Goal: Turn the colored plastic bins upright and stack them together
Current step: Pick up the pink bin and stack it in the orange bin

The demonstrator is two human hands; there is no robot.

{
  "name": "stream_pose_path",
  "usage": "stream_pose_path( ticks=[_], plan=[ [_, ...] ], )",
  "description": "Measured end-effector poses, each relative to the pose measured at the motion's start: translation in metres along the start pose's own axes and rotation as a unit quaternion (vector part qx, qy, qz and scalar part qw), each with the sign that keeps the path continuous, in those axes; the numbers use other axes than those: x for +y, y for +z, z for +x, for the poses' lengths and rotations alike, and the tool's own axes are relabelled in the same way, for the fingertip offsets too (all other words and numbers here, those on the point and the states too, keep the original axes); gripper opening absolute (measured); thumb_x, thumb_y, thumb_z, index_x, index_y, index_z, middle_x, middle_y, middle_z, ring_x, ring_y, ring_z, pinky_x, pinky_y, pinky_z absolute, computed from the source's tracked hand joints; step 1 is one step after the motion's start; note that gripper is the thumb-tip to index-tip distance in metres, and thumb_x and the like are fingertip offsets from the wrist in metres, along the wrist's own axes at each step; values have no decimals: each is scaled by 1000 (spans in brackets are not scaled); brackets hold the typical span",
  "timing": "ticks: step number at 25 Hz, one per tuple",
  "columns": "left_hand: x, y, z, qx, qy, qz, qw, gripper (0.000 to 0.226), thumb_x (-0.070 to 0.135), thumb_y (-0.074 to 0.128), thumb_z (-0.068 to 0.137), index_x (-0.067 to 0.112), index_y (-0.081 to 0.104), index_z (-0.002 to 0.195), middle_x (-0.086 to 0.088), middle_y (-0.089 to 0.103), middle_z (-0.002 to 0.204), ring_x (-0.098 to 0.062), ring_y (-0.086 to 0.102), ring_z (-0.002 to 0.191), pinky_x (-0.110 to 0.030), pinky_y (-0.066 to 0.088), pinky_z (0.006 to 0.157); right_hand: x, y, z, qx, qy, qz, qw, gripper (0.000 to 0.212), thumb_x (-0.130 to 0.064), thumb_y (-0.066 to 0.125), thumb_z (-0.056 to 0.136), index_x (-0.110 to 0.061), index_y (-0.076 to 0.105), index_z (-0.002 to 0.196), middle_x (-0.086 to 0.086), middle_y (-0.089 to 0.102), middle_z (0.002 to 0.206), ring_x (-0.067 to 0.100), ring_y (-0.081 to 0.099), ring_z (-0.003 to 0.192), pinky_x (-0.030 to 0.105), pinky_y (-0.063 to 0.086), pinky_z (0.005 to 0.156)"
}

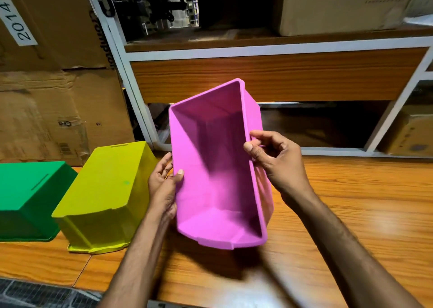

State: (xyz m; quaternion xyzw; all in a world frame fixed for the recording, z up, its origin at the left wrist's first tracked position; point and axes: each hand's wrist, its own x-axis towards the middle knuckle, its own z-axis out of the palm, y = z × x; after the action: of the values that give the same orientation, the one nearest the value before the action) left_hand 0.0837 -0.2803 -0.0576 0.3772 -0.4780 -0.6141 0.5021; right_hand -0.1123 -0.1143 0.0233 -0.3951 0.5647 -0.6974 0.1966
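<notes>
A pink plastic bin (pixel 218 167) hangs tilted above the wooden floor, its open mouth turned toward me. My left hand (pixel 164 185) grips its left rim, thumb inside the wall. My right hand (pixel 274 160) pinches the right rim near its middle. A yellow-green bin (pixel 105 195) lies upside down on the floor just left of my left hand. A green bin (pixel 28 195), also upside down, sits beside it at the far left edge.
A white-framed shelf unit (pixel 257 47) with wooden panels stands behind the pink bin. Cardboard boxes (pixel 54 96) are stacked at the left behind the two inverted bins. The wooden floor (pixel 351 202) stretches to the right. A dark mat (pixel 42 293) lies at the bottom left.
</notes>
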Motion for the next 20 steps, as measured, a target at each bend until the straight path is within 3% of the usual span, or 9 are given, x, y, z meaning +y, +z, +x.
stream_pose_path(
  ticks=[2, 4, 7, 11, 15, 20],
  plan=[
    [7, 5, -6, -2, -4, -23, 1000, 60, -28, 49, 87, 4, 53, 138, 16, 79, 84, 3, 72, 75, -15, 58, 67, -2, -4, -13, -34, 23, -42, 998, 55, -6, 82, 83, -22, 66, 133, -2, 63, 100, 3, 58, 80, 21, 52, 73],
    [11, 7, -8, -7, -12, -39, 999, 60, -28, 48, 88, 5, 54, 138, 15, 79, 83, 1, 72, 73, -17, 58, 64, -3, -10, -23, -109, 56, -86, 989, 89, 9, 78, 78, -38, 51, 148, 0, 52, 114, 5, 53, 88, 17, 52, 73],
    [11, 0, -10, -8, -37, -47, 998, 61, -27, 51, 86, 2, 52, 140, 7, 80, 89, -3, 74, 74, -20, 60, 63, -5, -13, -29, -161, 76, -57, 982, 109, 25, 69, 70, -45, 45, 150, -4, 47, 107, 4, 46, 79, 20, 49, 66],
    [13, -3, -23, -53, -86, 16, 995, 72, -28, 52, 80, 15, 53, 138, -13, 68, 116, -9, 69, 81, -23, 58, 62, -1, -21, -21, -119, 80, -3, 990, 98, 34, 64, 63, -28, 60, 140, -8, 53, 96, 7, 45, 74, 19, 46, 62],
    [25, -5, -35, -90, -99, 54, 990, 73, -24, 59, 79, 28, 60, 129, -5, 71, 111, -10, 66, 91, -33, 55, 77, 17, -43, -2, -69, 104, -5, 992, 80, 35, 52, 65, -19, 65, 123, 1, 59, 94, 4, 51, 64, 19, 50, 59],
    [47, 14, -50, -100, -84, 85, 988, 70, -19, 74, 72, 30, 65, 120, -4, 73, 104, -14, 70, 86, -33, 58, 75, 63, -64, 12, -37, 187, 16, 982, 72, 35, 43, 69, -22, 63, 109, 12, 66, 107, 9, 62, 70, 26, 49, 59]
  ],
)
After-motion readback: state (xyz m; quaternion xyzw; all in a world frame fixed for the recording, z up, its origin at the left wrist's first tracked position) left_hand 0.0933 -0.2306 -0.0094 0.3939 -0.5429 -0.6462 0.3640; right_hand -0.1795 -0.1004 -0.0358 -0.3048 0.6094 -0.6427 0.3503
